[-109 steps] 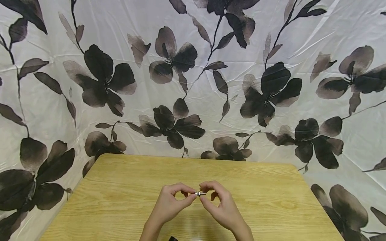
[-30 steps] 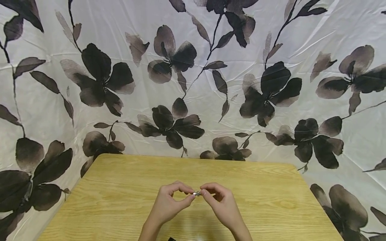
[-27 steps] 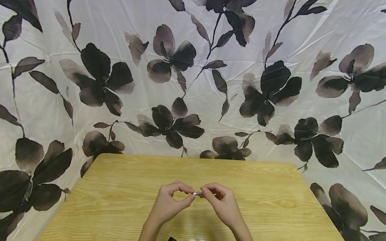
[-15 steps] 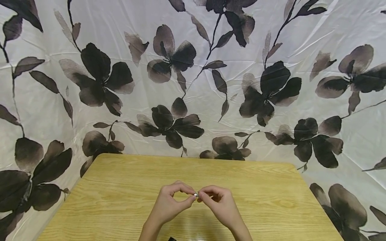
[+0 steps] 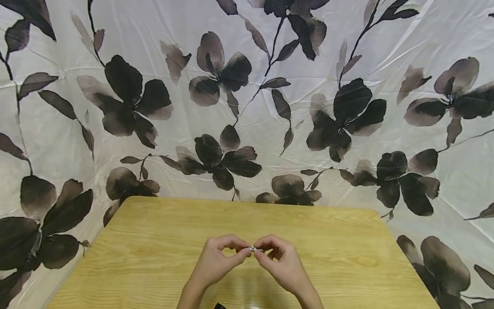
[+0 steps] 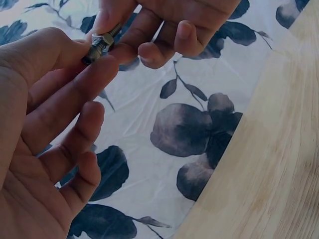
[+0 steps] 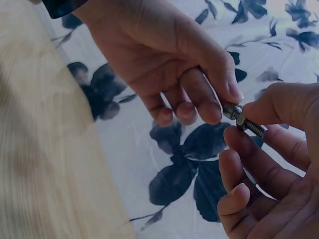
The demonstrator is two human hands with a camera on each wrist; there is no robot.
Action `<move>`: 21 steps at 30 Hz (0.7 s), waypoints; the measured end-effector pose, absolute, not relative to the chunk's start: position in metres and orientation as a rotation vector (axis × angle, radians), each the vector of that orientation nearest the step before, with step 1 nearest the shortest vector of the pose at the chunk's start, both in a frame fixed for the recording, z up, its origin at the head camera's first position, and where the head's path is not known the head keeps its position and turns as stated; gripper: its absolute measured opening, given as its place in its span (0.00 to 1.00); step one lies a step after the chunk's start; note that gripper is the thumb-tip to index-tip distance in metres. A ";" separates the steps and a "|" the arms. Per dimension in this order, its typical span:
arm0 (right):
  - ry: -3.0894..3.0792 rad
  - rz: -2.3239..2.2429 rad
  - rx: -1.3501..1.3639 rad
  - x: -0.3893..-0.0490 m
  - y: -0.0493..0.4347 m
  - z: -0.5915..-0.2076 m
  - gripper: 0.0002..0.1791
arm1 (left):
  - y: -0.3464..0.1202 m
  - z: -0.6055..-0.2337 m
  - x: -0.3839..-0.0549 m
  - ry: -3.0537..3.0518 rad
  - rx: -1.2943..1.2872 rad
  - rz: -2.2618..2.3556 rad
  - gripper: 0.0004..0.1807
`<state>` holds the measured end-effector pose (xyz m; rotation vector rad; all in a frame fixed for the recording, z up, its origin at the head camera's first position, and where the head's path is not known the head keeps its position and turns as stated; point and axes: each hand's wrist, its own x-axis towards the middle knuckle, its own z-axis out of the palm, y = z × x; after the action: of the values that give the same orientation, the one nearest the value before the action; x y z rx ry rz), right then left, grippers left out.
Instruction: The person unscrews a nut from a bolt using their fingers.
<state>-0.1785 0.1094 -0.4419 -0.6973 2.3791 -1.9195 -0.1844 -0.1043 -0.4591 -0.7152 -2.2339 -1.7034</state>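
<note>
In the head view both hands meet above the table's middle over a small silver bolt (image 5: 260, 249). My left hand (image 5: 218, 262) pinches its thicker end between thumb and fingertip. A hex nut (image 7: 241, 121) sits partway along the shank in the right wrist view, and the threaded end juts out beyond it. Thumb and fingertips of my right hand (image 5: 284, 265) pinch at the nut from both sides. The left wrist view shows the bolt (image 6: 102, 44) tilted between the hands, its thick end largely under the left fingertips.
The wood-grain table (image 5: 154, 231) lies under the hands. Behind it hangs a white cloth (image 5: 278, 141) with dark flowers. A small black object (image 5: 220, 306) shows at the bottom edge, and a black band (image 7: 62, 7) circles the left wrist.
My right fingers closed in from beside the bolt onto its threaded end. Half a second ago they covered that end; now they have shifted, leaving it visible. My left hand has stayed nearly still.
</note>
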 end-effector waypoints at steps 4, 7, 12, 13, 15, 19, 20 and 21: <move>2.384 -1.921 -0.668 -0.178 0.109 -0.442 0.04 | -0.104 -0.460 -0.185 -2.253 -0.696 -1.696 0.03; 2.392 -1.932 -0.687 -0.178 0.109 -0.442 0.05 | -0.104 -0.460 -0.185 -2.243 -0.694 -1.697 0.04; 2.387 -1.939 -0.647 -0.177 0.110 -0.442 0.10 | -0.104 -0.460 -0.184 -2.205 -0.711 -1.728 0.06; 2.389 -1.932 -0.624 -0.177 0.111 -0.441 0.11 | -0.104 -0.460 -0.183 -2.194 -0.715 -1.734 0.07; 2.398 -1.916 -0.576 -0.177 0.111 -0.440 0.11 | -0.104 -0.460 -0.183 -2.166 -0.726 -1.734 0.07; 2.415 -1.888 -0.488 -0.178 0.110 -0.437 0.12 | -0.102 -0.459 -0.183 -2.112 -0.760 -1.699 0.08; 2.414 -1.886 -0.484 -0.178 0.110 -0.436 0.12 | -0.102 -0.458 -0.184 -2.103 -0.767 -1.688 0.08; 2.413 -1.884 -0.486 -0.178 0.111 -0.436 0.12 | -0.101 -0.458 -0.184 -2.094 -0.774 -1.676 0.08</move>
<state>-0.1781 0.1105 -0.4362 -0.4859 2.4128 -1.8837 -0.1840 -0.1014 -0.4581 -0.7740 -2.0939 -1.6760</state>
